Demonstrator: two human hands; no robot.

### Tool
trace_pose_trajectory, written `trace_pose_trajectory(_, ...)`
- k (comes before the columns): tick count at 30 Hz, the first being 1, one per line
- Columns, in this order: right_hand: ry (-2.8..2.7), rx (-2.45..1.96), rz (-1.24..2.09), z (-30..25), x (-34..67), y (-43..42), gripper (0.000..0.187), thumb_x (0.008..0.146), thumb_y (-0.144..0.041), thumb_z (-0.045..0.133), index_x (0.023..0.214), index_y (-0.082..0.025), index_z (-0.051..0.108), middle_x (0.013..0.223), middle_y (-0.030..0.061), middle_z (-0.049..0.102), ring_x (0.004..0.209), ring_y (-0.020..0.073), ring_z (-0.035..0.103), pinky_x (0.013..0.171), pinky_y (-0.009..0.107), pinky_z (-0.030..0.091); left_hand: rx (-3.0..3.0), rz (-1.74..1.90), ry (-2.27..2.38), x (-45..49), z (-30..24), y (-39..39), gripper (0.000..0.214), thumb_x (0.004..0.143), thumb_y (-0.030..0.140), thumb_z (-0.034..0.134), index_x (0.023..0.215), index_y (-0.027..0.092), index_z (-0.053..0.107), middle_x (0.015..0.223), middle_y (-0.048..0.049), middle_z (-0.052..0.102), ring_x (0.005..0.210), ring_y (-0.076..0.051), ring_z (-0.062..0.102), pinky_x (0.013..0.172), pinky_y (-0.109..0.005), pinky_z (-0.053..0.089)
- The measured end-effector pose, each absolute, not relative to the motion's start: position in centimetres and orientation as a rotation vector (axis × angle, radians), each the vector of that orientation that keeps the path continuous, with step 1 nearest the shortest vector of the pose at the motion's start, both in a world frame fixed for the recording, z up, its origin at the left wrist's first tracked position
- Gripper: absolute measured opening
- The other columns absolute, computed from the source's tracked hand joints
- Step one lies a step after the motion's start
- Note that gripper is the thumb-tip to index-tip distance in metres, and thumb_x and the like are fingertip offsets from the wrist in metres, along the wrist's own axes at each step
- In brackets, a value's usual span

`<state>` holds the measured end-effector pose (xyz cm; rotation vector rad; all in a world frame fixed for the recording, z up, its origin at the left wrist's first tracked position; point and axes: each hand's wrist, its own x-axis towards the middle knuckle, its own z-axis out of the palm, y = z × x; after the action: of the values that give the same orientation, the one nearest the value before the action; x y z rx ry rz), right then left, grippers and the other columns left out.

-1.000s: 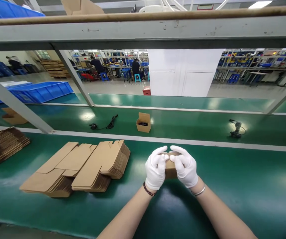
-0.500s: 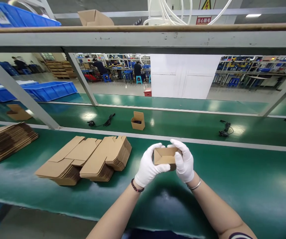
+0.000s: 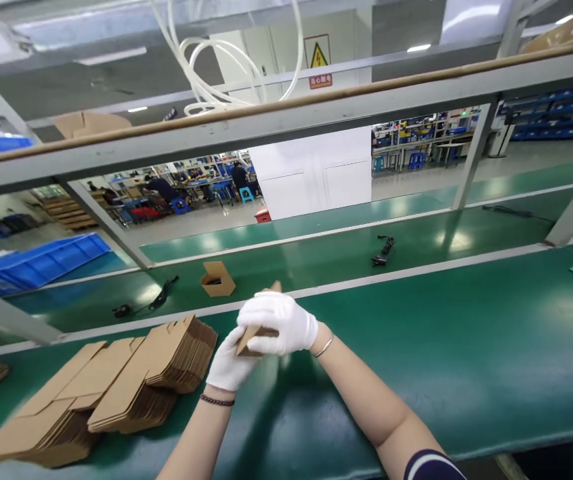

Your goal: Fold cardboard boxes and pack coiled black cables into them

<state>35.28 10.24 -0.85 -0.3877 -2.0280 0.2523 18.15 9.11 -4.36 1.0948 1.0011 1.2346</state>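
The white-gloved left hand (image 3: 229, 365) and right hand (image 3: 280, 323) pinch a small folded brown cardboard piece (image 3: 252, 341) between closed fingers, just beside a stack of flat cardboard blanks (image 3: 151, 373) on the green workbench (image 3: 441, 333).

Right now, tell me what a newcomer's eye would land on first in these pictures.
The white-gloved left hand and right hand come first, gripping a small folded piece of cardboard at the middle of the view. Next come the stacks of flat cardboard at lower left on the green bench, then the bright blue bin beyond the metal frame at far left.
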Motion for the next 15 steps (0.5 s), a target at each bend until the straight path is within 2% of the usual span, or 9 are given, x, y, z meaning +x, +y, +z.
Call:
trace_pose_trajectory(1, -1.939, -0.437, 0.269, -1.0, 35.5, 10.6, 0.031, 0.088, -0.046, 0.049, 0.108, -0.028, 0.065, 0.112, 0.0032, 0.069, 0.108, 0.0188, 0.062, 0.096, 0.036, 0.048, 1.118, 1.265, 1.000, 18.2, -4.8, 9.5, 0.058, 0.068, 0.050, 0.070, 0.118, 0.024, 0.059, 0.107, -0.0097, 0.068, 0.107, -0.032, 0.062, 0.091, -0.051, 0.052)
trace_pose_trajectory(3, -1.778, -0.589, 0.318, -1.8, 35.9, 11.5, 0.034, 0.090, -0.043, 0.049, 0.113, -0.024, 0.064, 0.120, 0.0059, 0.066, 0.114, 0.0187, 0.059, 0.101, 0.036, 0.045, 1.158, 1.310, 1.064, 17.8, -6.3, 10.1, 0.083, 0.063, 0.036, 0.075, 0.138, 0.032, 0.038, 0.126, -0.0058, 0.059, 0.119, -0.029, 0.055, 0.101, -0.047, 0.047)
trace_pose_trajectory(5, -1.767, -0.729, 0.389, -2.9, 36.1, 12.4, 0.032, 0.090, -0.040, 0.050, 0.113, -0.023, 0.065, 0.117, 0.0052, 0.067, 0.111, 0.0173, 0.061, 0.099, 0.034, 0.046, 1.184, 1.334, 1.215, 17.0, -8.3, 10.3, 0.108, 0.058, 0.026, 0.076, 0.146, 0.035, 0.016, 0.142, -0.0056, 0.046, 0.128, -0.030, 0.047, 0.106, -0.047, 0.042)
trace_pose_trajectory(6, -1.833, -0.787, 0.426, -3.5, 36.2, 12.8, 0.030, 0.090, -0.039, 0.052, 0.113, -0.024, 0.065, 0.116, 0.0036, 0.068, 0.109, 0.0164, 0.062, 0.098, 0.032, 0.047, 1.209, 1.327, 1.294, 16.4, -9.4, 10.3, 0.114, 0.056, 0.024, 0.077, 0.148, 0.034, 0.010, 0.146, -0.0066, 0.040, 0.132, -0.032, 0.043, 0.108, -0.048, 0.040)
trace_pose_trajectory(8, -1.992, -0.910, 0.484, -4.6, 36.3, 13.7, 0.028, 0.090, -0.038, 0.054, 0.113, -0.026, 0.065, 0.118, 0.0000, 0.068, 0.111, 0.0146, 0.061, 0.098, 0.029, 0.046, 1.287, 1.313, 1.410, 15.3, -11.2, 10.2, 0.118, 0.053, 0.024, 0.077, 0.149, 0.031, 0.009, 0.152, -0.0082, 0.031, 0.138, -0.035, 0.034, 0.111, -0.050, 0.035)
trace_pose_trajectory(10, -2.088, -1.066, 0.501, -5.6, 36.7, 14.7, 0.028, 0.090, -0.037, 0.056, 0.114, -0.028, 0.065, 0.121, -0.0016, 0.066, 0.115, 0.0148, 0.059, 0.100, 0.028, 0.044, 1.370, 1.284, 1.444, 14.2, -12.3, 10.0, 0.118, 0.051, 0.024, 0.078, 0.150, 0.028, 0.013, 0.153, -0.0089, 0.029, 0.140, -0.037, 0.030, 0.113, -0.051, 0.031)
trace_pose_trajectory(13, -2.076, -1.322, 0.492, -7.2, 38.9, 16.4, 0.030, 0.088, -0.037, 0.058, 0.113, -0.023, 0.067, 0.121, 0.0039, 0.066, 0.114, 0.0200, 0.060, 0.099, 0.031, 0.044, 1.394, 1.197, 1.456, 13.0, -12.7, 9.8, 0.116, 0.055, 0.025, 0.077, 0.151, 0.023, 0.012, 0.152, -0.0132, 0.032, 0.138, -0.038, 0.033, 0.112, -0.052, 0.031)
trace_pose_trajectory(15, -2.014, -1.522, 0.456, -8.3, 41.5, 17.2, 0.030, 0.089, -0.034, 0.057, 0.113, -0.019, 0.067, 0.122, 0.0091, 0.065, 0.114, 0.0229, 0.059, 0.099, 0.035, 0.044, 1.366, 1.133, 1.475, 12.4, -12.4, 10.0, 0.116, 0.056, 0.025, 0.077, 0.151, 0.021, 0.011, 0.149, -0.0173, 0.035, 0.133, -0.040, 0.039, 0.108, -0.054, 0.036)
